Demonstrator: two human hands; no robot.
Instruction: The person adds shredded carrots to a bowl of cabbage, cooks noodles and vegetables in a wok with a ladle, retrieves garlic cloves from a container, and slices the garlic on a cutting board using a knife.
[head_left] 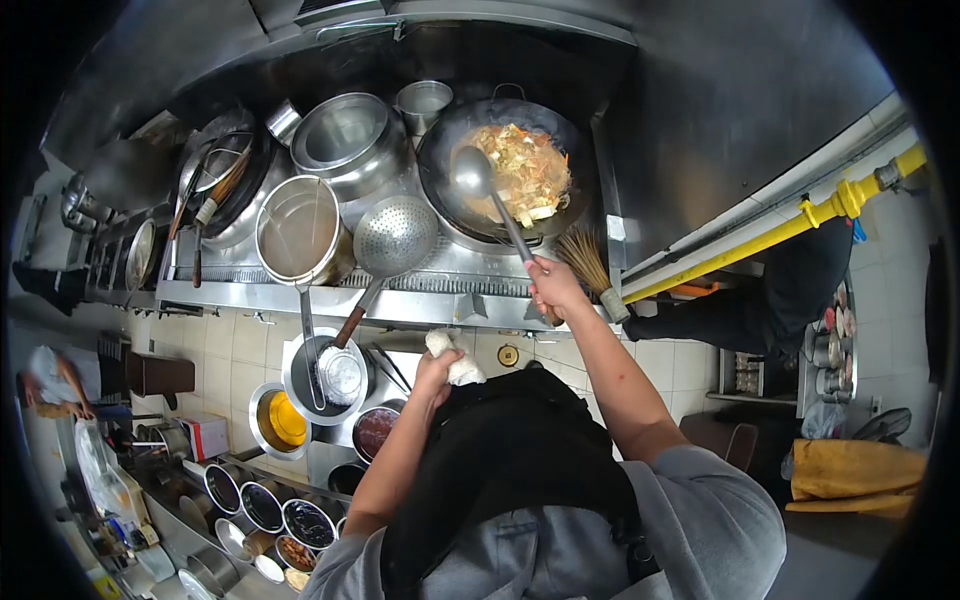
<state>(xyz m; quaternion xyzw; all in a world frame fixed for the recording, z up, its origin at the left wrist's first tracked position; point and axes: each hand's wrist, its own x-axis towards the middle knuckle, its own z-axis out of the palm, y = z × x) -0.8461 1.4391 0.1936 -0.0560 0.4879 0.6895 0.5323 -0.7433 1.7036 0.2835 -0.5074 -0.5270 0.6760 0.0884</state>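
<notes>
My right hand (556, 287) is closed around the handle of a long metal ladle (474, 173). The ladle's bowl is over the left side of a large black wok (440, 150) on the stove. Inside the wok lies a stir-fry (525, 180) of pale pieces, orange shreds and light sauce. My left hand (437, 377) grips a bunched white cloth (457, 357) in front of my apron, away from the wok. Just right of the ladle handle, a bamboo wok brush (587, 265) leans on the stove edge.
A perforated skimmer (396, 237), a steel pot (298, 228) and a large lidded pot (345, 140) stand left of the wok. Below are a bowl of yellow liquid (283, 418) and several sauce containers (262, 507). A yellow pipe (760, 250) runs along the right; another person (65, 375) is far left.
</notes>
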